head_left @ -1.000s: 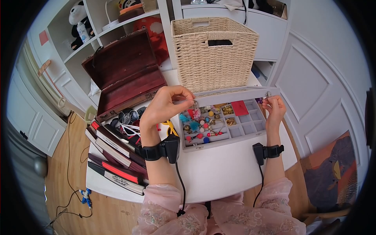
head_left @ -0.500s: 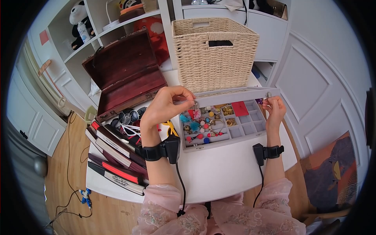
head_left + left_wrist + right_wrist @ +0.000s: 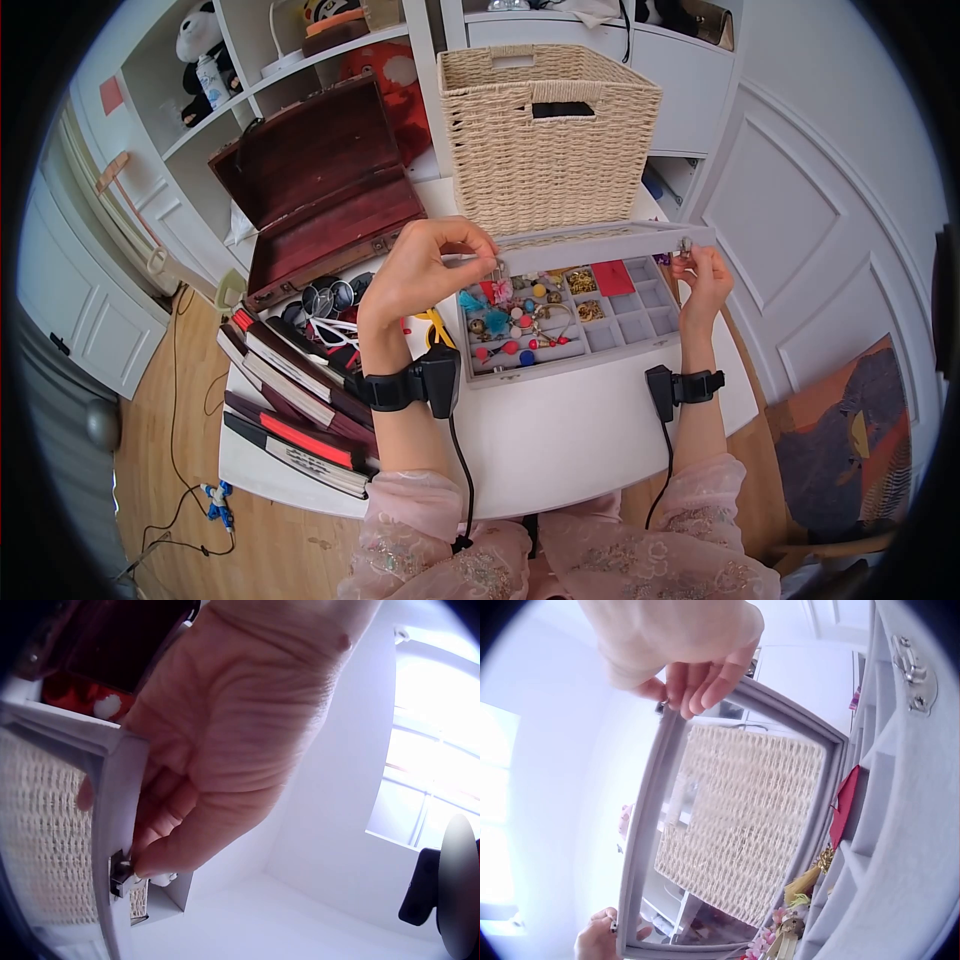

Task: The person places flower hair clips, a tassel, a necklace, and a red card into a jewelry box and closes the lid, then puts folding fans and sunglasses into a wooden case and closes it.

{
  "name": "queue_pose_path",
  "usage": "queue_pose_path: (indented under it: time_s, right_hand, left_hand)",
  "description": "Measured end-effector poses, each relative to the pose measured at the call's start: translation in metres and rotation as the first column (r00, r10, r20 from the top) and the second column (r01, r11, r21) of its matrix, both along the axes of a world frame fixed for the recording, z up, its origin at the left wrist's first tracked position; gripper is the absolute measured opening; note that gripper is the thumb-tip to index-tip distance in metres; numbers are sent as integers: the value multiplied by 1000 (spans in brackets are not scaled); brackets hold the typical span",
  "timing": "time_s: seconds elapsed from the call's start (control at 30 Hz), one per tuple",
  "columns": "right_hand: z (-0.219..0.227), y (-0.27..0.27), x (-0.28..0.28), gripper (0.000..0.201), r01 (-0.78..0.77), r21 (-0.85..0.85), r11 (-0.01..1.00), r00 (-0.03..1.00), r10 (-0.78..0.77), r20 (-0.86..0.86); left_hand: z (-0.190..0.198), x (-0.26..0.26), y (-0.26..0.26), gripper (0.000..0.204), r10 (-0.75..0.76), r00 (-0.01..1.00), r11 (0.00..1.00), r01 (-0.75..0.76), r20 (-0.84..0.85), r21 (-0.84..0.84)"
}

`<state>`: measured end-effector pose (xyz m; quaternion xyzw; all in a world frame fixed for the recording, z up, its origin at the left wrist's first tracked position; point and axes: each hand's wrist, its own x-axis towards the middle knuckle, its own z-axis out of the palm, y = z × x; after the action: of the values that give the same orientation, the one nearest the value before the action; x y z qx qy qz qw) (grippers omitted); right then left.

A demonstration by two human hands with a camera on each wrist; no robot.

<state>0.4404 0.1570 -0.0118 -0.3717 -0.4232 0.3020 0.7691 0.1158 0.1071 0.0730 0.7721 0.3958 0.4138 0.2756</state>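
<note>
A grey jewelry box stands on the table with its clear-paneled lid raised. My left hand pinches the lid's front edge at its left end, thumb beside a metal clasp in the left wrist view. At the other end, my right hand grips the edge near a second clasp; the right wrist view shows its fingers curled over the frame. Inside lie beaded jewelry, teal tassels, gold chains and a red packet among grey compartments.
A woven basket stands right behind the lid. To the left are an open dark red case, sunglasses and several books at the edge of the white table. Shelves rise behind.
My right fingers have shifted slightly down, leaving more of the right clasp showing. The left hand and the raised lid look the same.
</note>
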Motion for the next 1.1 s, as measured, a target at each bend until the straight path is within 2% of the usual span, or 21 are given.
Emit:
queue_pose_path:
  time_s: [0.3,0.53,0.8,0.9,1.1]
  right_hand:
    - [0,2,3,21,88,48,995,996,-88,-16]
    - [1,0,5,22,72,72,995,996,-68,-59]
    - [8,-3,5,26,224,139,964,966,-202,-160]
    - [5,-3,9,27,215,153,964,973,-199,-114]
    - [8,-5,9,26,233,173,957,967,-209,-143]
  left_hand:
    - [3,1,-2,3,-11,1000,999,10,-22,-32]
    - [5,3,-5,4,-14,999,998,11,-44,-60]
    - [5,3,-6,4,-34,998,998,31,-59,-53]
    - [6,3,-7,4,-37,996,999,34,-82,-42]
    - [5,3,-7,6,-53,995,996,47,-86,-72]
